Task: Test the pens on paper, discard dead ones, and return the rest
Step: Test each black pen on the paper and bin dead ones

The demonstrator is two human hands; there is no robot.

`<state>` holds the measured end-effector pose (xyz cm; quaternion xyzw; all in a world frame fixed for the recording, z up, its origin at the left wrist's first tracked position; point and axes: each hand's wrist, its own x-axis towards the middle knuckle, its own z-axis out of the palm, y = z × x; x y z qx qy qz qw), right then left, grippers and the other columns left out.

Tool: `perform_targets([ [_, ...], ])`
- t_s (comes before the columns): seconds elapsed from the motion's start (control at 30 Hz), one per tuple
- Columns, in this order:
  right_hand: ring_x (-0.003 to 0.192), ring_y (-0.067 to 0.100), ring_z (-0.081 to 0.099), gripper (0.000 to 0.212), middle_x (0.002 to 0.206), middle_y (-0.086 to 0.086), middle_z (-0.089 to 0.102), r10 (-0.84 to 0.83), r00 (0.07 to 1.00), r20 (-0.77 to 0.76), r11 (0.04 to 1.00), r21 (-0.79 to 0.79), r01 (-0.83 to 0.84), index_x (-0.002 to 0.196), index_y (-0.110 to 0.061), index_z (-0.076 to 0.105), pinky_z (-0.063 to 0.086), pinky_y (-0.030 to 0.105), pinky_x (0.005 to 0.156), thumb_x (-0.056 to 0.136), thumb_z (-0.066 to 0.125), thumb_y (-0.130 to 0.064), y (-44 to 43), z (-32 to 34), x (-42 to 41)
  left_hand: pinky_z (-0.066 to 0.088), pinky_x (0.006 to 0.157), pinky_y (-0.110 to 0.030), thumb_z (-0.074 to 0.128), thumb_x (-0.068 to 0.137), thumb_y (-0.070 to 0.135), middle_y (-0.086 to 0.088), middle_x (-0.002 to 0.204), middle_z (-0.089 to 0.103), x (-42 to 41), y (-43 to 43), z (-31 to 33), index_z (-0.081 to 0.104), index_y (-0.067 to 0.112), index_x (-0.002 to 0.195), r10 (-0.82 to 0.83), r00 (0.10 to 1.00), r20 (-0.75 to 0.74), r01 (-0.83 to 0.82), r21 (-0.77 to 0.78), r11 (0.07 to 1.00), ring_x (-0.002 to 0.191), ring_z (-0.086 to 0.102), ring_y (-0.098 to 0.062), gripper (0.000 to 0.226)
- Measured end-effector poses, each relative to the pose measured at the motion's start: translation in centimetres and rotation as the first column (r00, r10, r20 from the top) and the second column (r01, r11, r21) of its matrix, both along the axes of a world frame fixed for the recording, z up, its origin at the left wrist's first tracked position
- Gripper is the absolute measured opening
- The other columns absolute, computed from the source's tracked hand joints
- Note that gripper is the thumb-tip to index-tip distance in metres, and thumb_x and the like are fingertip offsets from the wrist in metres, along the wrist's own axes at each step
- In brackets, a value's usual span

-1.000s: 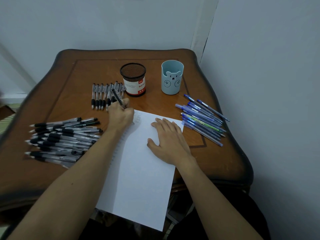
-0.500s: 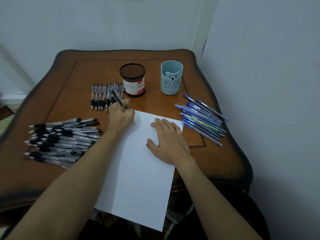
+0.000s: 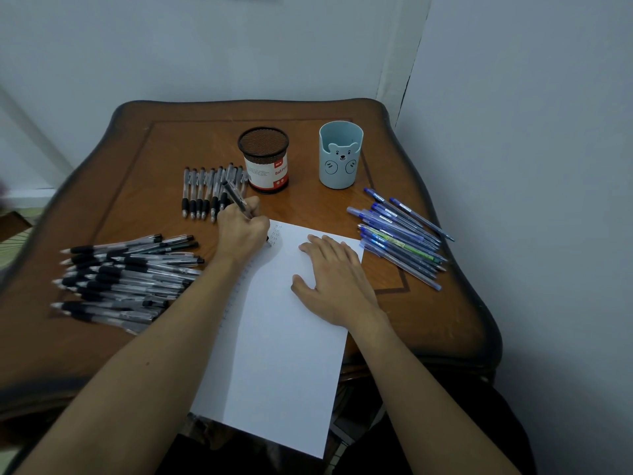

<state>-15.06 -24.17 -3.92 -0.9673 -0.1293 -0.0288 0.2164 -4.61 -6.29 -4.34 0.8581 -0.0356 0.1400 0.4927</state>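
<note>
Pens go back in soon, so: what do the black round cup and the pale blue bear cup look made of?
The black round cup looks like metal wire mesh, matte: a see-through grid shows above its red-and-white label. The pale blue bear cup looks like matte plastic, perhaps silicone: smooth opaque walls, a raised bear face, no gloss.

The left hand (image 3: 245, 231) hides the lower barrel of the pen (image 3: 236, 198) it grips. The marks (image 3: 275, 234) on the paper (image 3: 284, 354) are too small to read, and the left forearm (image 3: 164, 354) covers the sheet's left edge. The label (image 3: 270, 171) on the mesh cup (image 3: 265, 149) is mostly illegible. Both arms run off the bottom edge.
</note>
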Motion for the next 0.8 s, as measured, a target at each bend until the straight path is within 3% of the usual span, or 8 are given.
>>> perform_targets([
  [0.4, 0.15, 0.014, 0.018, 0.057, 0.161, -0.002, 0.03, 0.0, 1.0, -0.013, 1.0, -0.002, 0.0, 0.149, -0.022, 0.039, 0.006, 0.038, 0.123, 0.098, 0.046, -0.047, 0.0, 0.1, 0.0, 0.028, 0.058, -0.032, 0.048, 0.07, -0.009, -0.009, 0.053, 0.031, -0.3, -0.3, 0.3, 0.034, 0.004, 0.056, -0.008, 1.0, -0.026, 0.008, -0.014, 1.0, 0.057, 0.032, -0.021, 0.024],
  [0.5, 0.149, 0.014, 0.019, 0.057, 0.16, -0.002, 0.03, 0.0, 1.0, -0.002, 1.0, -0.002, 0.0, 0.148, -0.021, 0.039, 0.006, 0.038, 0.123, 0.097, 0.046, -0.045, 0.0, 0.1, 0.0, 0.027, 0.059, -0.033, 0.047, 0.068, -0.008, -0.002, 0.052, 0.029, -0.2, -0.2, 0.5, 0.031, 0.011, 0.055, 0.002, 0.999, -0.052, -0.005, -0.058, 0.998, 0.057, 0.032, -0.02, 0.028],
  [0.7, 0.15, 0.014, 0.019, 0.057, 0.161, -0.002, 0.03, -0.003, 1.0, -0.006, 1.0, -0.001, 0.003, 0.148, -0.021, 0.039, 0.005, 0.037, 0.123, 0.098, 0.046, -0.046, 0.0, 0.2, -0.1, 0.043, 0.07, -0.035, 0.052, 0.075, -0.005, 0.001, 0.06, 0.049, -0.6, 0.0, 1.0, 0.047, 0.015, 0.061, 0.092, 0.986, -0.141, -0.135, -0.329, 0.935, 0.068, 0.048, -0.017, 0.025],
  [0.8, 0.15, 0.013, 0.017, 0.057, 0.161, -0.003, 0.029, -0.007, 1.0, -0.012, 1.0, -0.005, 0.007, 0.149, -0.022, 0.038, 0.003, 0.036, 0.123, 0.098, 0.045, -0.047, 0.1, 0.3, -0.1, 0.041, 0.064, -0.036, 0.05, 0.076, -0.003, 0.0, 0.067, 0.049, -0.5, 0.0, 1.2, 0.049, 0.023, 0.074, 0.13, 0.974, -0.187, -0.202, -0.442, 0.874, 0.063, 0.047, -0.017, 0.026],
])
